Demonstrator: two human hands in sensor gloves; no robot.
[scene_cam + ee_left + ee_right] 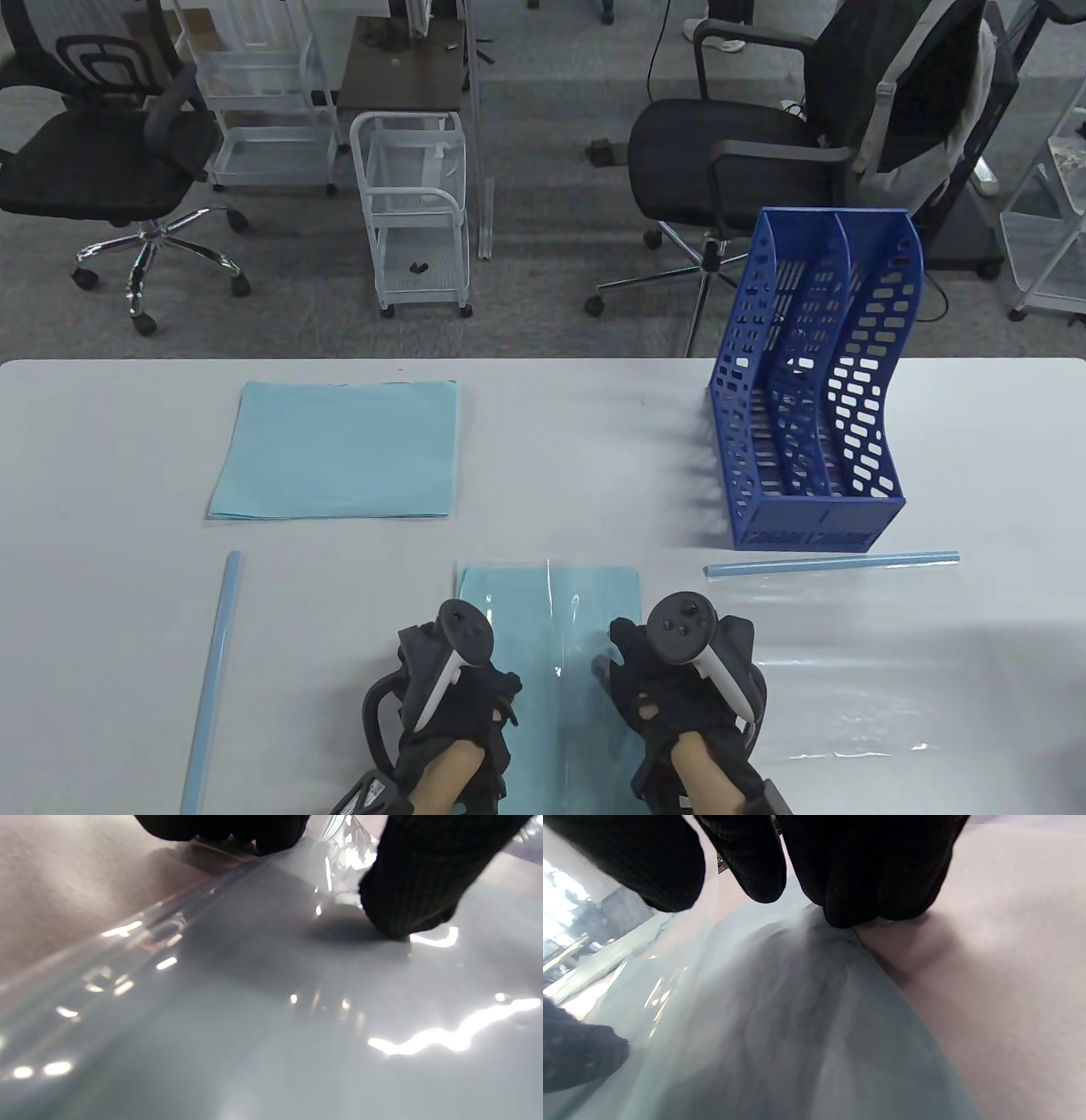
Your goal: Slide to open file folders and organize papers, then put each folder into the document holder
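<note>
A clear folder (551, 607) with light blue paper inside lies at the front centre of the table (102, 441). My left hand (475, 675) holds its left edge. In the left wrist view the thumb (407, 899) presses on the shiny cover (271, 1005), which is crinkled between thumb and fingers. My right hand (632, 671) holds the right edge. There the curled fingers (874, 878) sit at the bulging paper's (797, 1027) rim, with the thumb (572, 1056) on top. The blue document holder (814, 399) stands at the back right with nothing in it.
A loose stack of light blue paper (335, 450) lies at the back left. One blue slide bar (212, 679) lies along the left, another (831, 564) in front of the holder. A second clear cover (891, 679) is spread at the right. Office chairs and carts stand beyond the table.
</note>
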